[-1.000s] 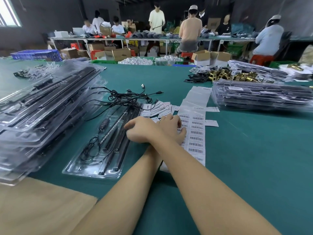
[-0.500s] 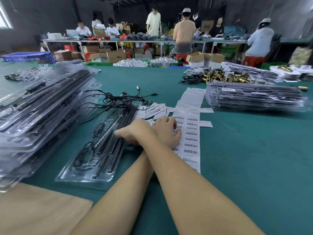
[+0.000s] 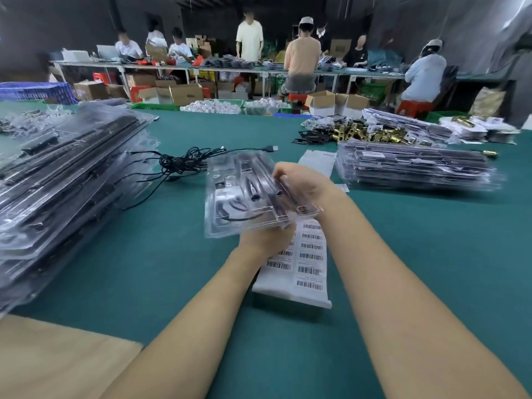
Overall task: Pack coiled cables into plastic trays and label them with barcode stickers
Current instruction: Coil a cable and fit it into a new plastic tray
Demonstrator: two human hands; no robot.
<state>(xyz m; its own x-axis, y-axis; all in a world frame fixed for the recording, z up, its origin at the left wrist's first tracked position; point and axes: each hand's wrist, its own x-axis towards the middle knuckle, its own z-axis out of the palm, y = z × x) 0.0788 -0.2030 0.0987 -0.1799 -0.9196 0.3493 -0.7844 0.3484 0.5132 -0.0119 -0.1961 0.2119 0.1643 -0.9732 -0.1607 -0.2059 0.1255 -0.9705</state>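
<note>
Lifted off the table since earlier, filled plastic tray is gripped by left hand beneath and right hand above, over the barcode sheet; labelling judged next.

Both bare forearms reach forward from the lower edge of the view and converge toward the centre. The left hand lies lower and nearer the body, its wrist roughly straight, with the fingers hidden beneath the clear plastic tray whose near edge it supports. The right hand sits higher and farther forward, wrist bent inward, fingers curled over the tray's right side and gripping it from above. The two hands are close together but do not touch. Motion blur softens both.
</note>
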